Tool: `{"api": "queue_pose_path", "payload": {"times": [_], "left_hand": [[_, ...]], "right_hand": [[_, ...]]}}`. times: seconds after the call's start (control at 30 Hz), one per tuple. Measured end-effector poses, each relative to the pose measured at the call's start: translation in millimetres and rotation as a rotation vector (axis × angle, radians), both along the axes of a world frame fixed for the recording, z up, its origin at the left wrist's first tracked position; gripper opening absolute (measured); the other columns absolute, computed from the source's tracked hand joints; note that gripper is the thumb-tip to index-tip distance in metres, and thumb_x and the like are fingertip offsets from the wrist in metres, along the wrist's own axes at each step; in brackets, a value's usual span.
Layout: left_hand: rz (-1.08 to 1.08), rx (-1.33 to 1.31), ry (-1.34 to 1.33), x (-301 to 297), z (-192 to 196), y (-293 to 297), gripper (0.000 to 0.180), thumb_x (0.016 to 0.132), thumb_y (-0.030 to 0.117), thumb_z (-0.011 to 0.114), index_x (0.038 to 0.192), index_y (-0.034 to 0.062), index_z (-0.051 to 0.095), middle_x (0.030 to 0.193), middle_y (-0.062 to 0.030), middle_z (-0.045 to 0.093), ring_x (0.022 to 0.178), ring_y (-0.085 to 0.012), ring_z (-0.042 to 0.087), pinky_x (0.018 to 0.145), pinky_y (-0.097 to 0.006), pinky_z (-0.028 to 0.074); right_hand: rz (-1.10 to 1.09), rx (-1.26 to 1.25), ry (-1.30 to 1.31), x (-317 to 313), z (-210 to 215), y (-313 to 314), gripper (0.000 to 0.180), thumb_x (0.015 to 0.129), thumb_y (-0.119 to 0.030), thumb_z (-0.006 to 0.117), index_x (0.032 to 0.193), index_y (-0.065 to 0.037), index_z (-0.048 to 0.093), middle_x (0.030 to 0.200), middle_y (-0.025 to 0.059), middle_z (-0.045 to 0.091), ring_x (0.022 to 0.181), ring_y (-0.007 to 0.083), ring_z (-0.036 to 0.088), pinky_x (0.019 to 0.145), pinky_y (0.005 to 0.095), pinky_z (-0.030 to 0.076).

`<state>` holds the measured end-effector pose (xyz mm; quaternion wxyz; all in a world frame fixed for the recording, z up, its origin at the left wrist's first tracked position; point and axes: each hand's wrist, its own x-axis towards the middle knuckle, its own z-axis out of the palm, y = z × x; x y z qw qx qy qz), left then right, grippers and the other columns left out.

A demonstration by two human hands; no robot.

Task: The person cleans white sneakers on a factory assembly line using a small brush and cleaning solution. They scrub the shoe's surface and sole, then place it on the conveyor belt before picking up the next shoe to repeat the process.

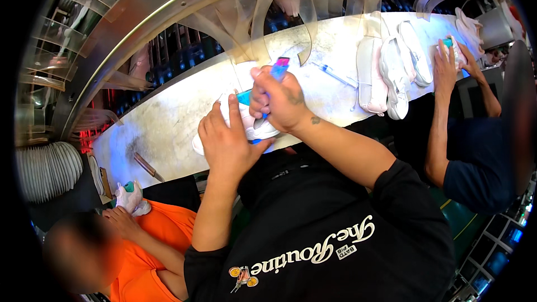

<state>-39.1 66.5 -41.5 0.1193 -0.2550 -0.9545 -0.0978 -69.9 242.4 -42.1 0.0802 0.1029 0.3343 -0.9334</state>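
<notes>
A white sneaker (264, 130) lies on the pale worktop in front of me. A teal piece (244, 97) shows at its opening. My left hand (226, 141) holds the sneaker from the left, its fingers over the upper and its thumb along the near side. Closed in a fist above the shoe, my right hand (282, 99) grips a tool with a translucent blue handle (279, 70) and a pink end. That handle sticks up past my thumb. The tool's lower end is mostly hidden by my fist and the shoe, so its kind does not show.
Several white and pale pink shoes (396, 72) stand right of me. A slim blue-and-white tool (334, 75) lies before them. A wooden-handled tool (148, 166) lies at left. Clear strips (224, 28) hang along the far edge. Co-workers handle shoes on both sides.
</notes>
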Motion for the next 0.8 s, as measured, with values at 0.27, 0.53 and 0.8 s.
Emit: {"api": "queue_pose_path", "payload": {"times": [0.27,0.53,0.8], "left_hand": [[0.022,0.088,0.256,8.7,-33.5,4.1,0.111,0.063,0.054,0.102,0.150,0.0019,0.057,0.129,-0.0313,0.064,0.111,-0.0480,0.066,0.094,-0.057,0.054],[-0.067,0.147,0.277,10.1,-40.8,-10.7,0.111,0.060,0.046,0.103,0.151,0.0049,0.057,0.131,-0.0294,0.065,0.113,-0.0470,0.068,0.092,-0.056,0.055],[-0.100,0.286,0.219,7.6,-35.9,-35.5,0.114,0.064,0.048,0.105,0.156,0.0061,0.052,0.133,-0.0267,0.067,0.115,-0.0438,0.071,0.096,-0.053,0.057]], "right_hand": [[0.478,0.593,0.074,-24.2,11.5,28.3,0.037,0.106,-0.035,0.072,0.085,-0.004,0.065,0.070,0.0082,0.062,0.060,0.0178,0.056,0.059,0.0358,0.050],[0.361,1.785,0.266,-38.1,-17.4,94.6,0.039,0.102,-0.028,0.071,0.113,0.009,0.065,0.106,0.0336,0.072,0.104,0.0467,0.073,0.092,0.0526,0.058],[0.063,1.757,0.584,21.0,-44.9,71.0,0.026,0.103,-0.016,0.069,0.118,0.005,0.068,0.113,0.0275,0.067,0.109,0.0432,0.066,0.096,0.0492,0.055]]}}
